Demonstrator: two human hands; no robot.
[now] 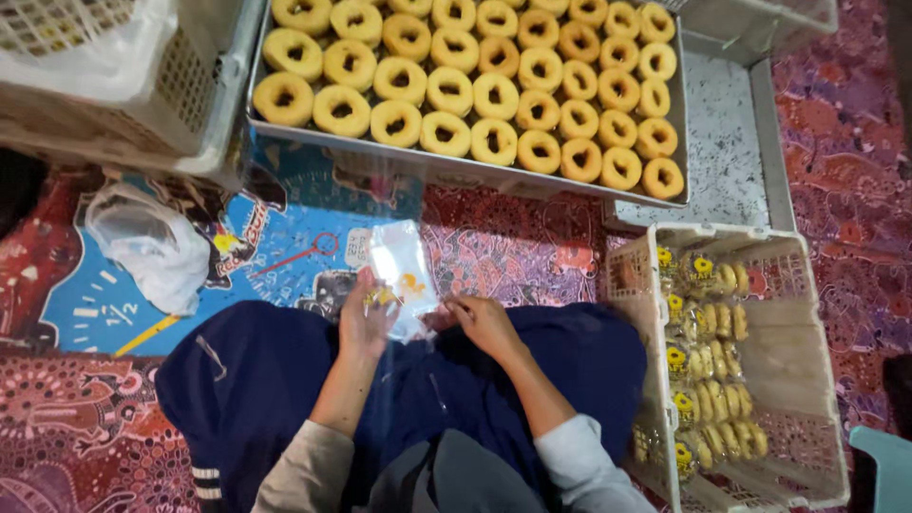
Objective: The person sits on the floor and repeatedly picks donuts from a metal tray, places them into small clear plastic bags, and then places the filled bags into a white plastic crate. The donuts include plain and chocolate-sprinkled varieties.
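Note:
My left hand [366, 318] and my right hand [483, 321] hold a clear plastic bag [404, 271] between them, over my lap in dark blue cloth. The left hand grips the bag's left edge; the right hand's fingers pinch its lower right side. The bag stands upright with a small yellow mark on it and looks empty. Beyond it a metal tray [475, 171] carries several rows of ring-shaped golden pastries [446, 90].
A white plastic crate [817, 380] at my right holds several bagged pastries [708, 361]. Another white crate [180, 85] stands at the top left. A crumpled pile of clear bags [152, 247] lies on the patterned mat. A grey board [731, 142] sits behind the tray.

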